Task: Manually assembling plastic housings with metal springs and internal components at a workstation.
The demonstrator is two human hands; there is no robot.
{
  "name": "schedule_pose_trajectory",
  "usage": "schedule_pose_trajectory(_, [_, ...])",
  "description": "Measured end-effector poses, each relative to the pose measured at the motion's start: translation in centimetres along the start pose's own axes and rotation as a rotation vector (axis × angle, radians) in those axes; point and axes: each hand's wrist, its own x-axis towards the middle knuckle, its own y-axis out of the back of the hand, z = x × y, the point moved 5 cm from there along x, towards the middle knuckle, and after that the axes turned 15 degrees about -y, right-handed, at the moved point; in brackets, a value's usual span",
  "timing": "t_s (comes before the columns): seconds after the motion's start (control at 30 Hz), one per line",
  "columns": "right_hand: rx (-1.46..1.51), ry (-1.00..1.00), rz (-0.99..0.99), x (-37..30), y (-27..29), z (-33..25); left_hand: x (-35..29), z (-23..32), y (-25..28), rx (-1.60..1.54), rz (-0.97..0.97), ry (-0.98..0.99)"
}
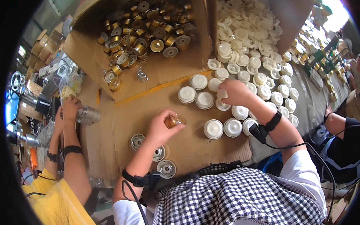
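My left hand (158, 127) is closed around a gold metal cap (175, 121), held above the cardboard on the table. Among the round white plastic caps on the right, my right hand (235, 91) has its fingers curled down on a white cap (222, 104); whether it is lifted cannot be made out. Close by stand more white caps, such as a front one (213, 129) and a left one (187, 95). Near my left forearm lie several silver-rimmed round metal parts, one of them a metal cap (166, 169) seen from its hollow side.
Behind my hands, a cardboard box (162, 69) holds many gold metal caps (158, 45). Another compartment beside it spills white plastic rings (248, 26). At left, a co-worker in a yellow sleeve handles a stack of metal discs (88, 115). Another person sits at far right.
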Motion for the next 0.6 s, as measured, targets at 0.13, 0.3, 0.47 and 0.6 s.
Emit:
schedule_pose_trajectory(0.13, [-0.054, -0.186, 0.028, -0.5, 3.6, -1.9, 1.8, -0.8, 4.7, 0.530, -0.102, 0.140])
schedule_pose_trajectory(0.3, [-0.027, 0.023, 0.255, -2.6, 6.0, -10.2, 4.6, -5.3, 6.5, 0.786, -0.159, 0.212])
schedule_pose_trajectory(0.47, [0.446, 0.560, -0.031, -6.5, 1.5, -21.5, 3.8, -5.5, 8.1, 0.648, 0.110, 0.092])
schedule_pose_trajectory(0.6, [0.350, 0.621, -0.191, -7.8, -3.8, -26.9, 0.5, -1.6, 11.4, 0.333, 0.281, 0.075])
